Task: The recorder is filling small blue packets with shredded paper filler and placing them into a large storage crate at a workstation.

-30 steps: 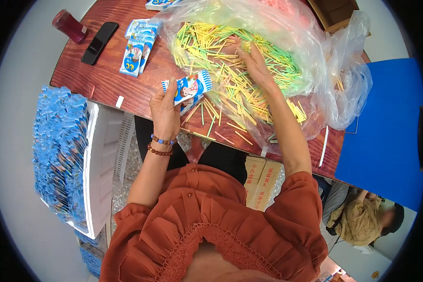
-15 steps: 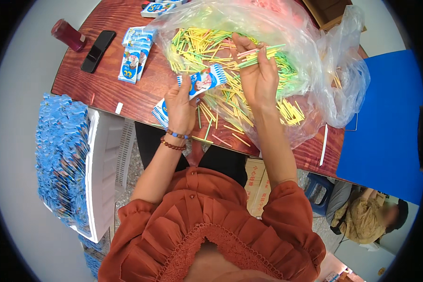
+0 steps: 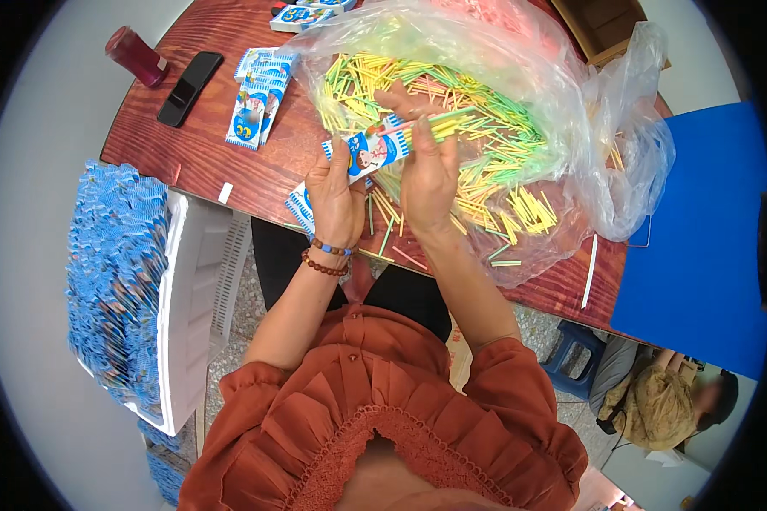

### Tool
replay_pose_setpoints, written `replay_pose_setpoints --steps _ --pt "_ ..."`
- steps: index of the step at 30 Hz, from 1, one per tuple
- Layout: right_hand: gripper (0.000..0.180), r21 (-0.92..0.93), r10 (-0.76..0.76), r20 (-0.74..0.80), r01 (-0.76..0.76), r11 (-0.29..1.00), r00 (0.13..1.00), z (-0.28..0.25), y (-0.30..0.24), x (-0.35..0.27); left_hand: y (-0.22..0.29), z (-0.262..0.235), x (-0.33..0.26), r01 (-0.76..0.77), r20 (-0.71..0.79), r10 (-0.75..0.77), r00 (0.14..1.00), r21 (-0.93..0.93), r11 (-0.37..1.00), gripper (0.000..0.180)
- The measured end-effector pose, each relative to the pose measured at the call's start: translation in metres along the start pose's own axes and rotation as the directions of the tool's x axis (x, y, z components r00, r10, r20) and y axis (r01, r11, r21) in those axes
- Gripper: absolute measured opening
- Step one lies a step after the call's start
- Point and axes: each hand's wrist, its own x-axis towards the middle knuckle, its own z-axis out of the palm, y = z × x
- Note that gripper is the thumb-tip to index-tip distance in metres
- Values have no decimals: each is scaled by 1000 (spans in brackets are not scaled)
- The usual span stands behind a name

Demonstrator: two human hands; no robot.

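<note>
My left hand is closed on a small blue-and-white printed packet, thumb on its face. A second packet pokes out below that hand, beside the table edge. My right hand pinches a few thin coloured sticks, yellow, green and pink. Their left ends meet the upper right end of the packet; whether any goes inside I cannot tell. Behind and around the right hand lies a heap of loose yellow, green and pink sticks on a clear plastic bag.
Several packets lie left of the bag, near a black phone and a dark red bottle. A white foam box full of blue packets stands at left. A blue board is at right; a person sits beyond a blue stool.
My right hand has moved left with its sticks, from over the heap to the packet's end, and turned. My left hand still holds the packet. The view has shifted slightly.
</note>
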Motion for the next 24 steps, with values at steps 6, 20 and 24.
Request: replay_pose_setpoints --steps 6,20,24 --pt "24 -3 14 -31 -15 1000 999 8 5 -2 -3 -13 6 -26 10 27 1000 -40 999 24" --pt "31 123 175 -128 -159 980 976 15 16 -8 -6 -19 10 -43 -4 42 999 -72 996 24" --pt "34 27 119 -148 -117 993 982 26 3 0 -3 -7 13 -61 7 62 998 -76 995 23"
